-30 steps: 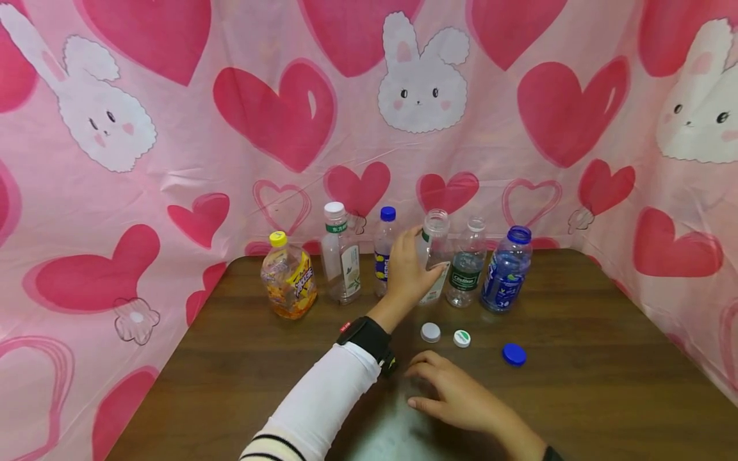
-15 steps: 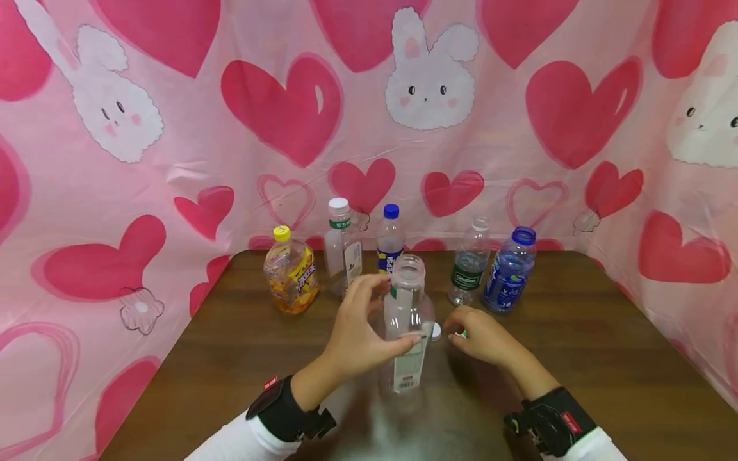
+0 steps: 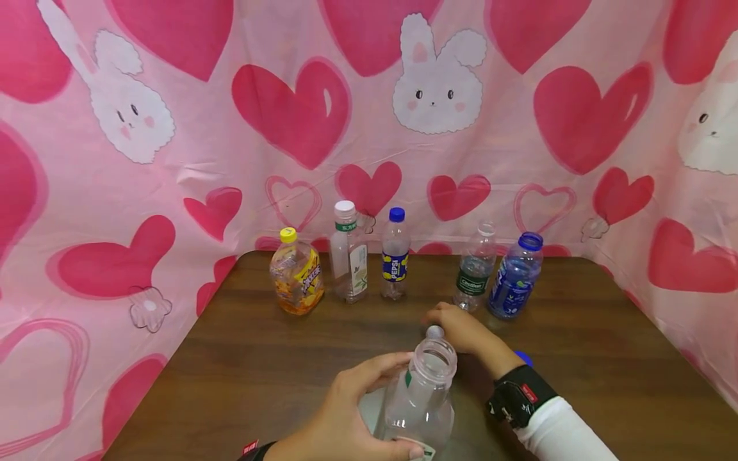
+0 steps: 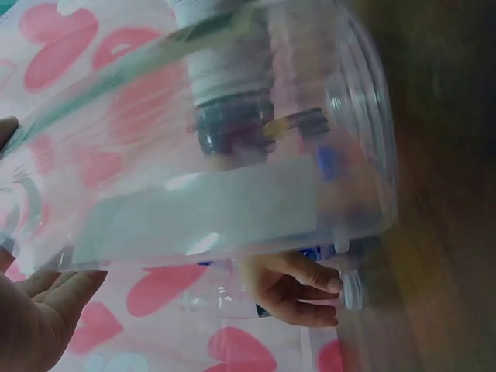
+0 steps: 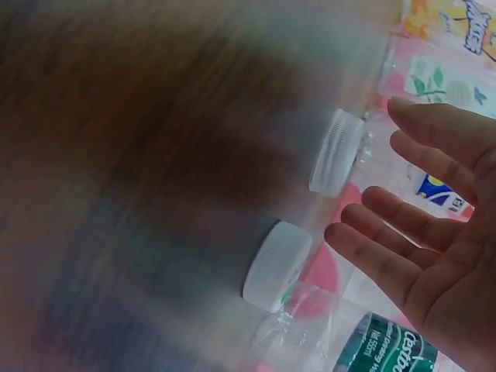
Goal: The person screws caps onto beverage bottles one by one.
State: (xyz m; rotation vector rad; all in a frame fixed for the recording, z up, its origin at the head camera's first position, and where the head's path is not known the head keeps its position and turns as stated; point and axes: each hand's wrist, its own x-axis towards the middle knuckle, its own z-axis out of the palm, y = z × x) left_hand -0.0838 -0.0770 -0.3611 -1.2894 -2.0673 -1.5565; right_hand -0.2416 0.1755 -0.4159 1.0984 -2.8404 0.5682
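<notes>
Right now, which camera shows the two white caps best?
The right wrist view: one white cap and another show whole, close up. The head view shows only one, past the held bottle; the left wrist shows one beside the right hand, the second barely.

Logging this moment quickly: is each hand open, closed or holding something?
Left hand: holding a clear, uncapped plastic bottle.
Right hand: open, near a round white plastic cap.

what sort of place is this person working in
Probably a makeshift tabletop workspace indoors: a pink curtain printed with hearts and rabbits hangs behind a brown table, and plastic bottles stand near its back edge.
</notes>
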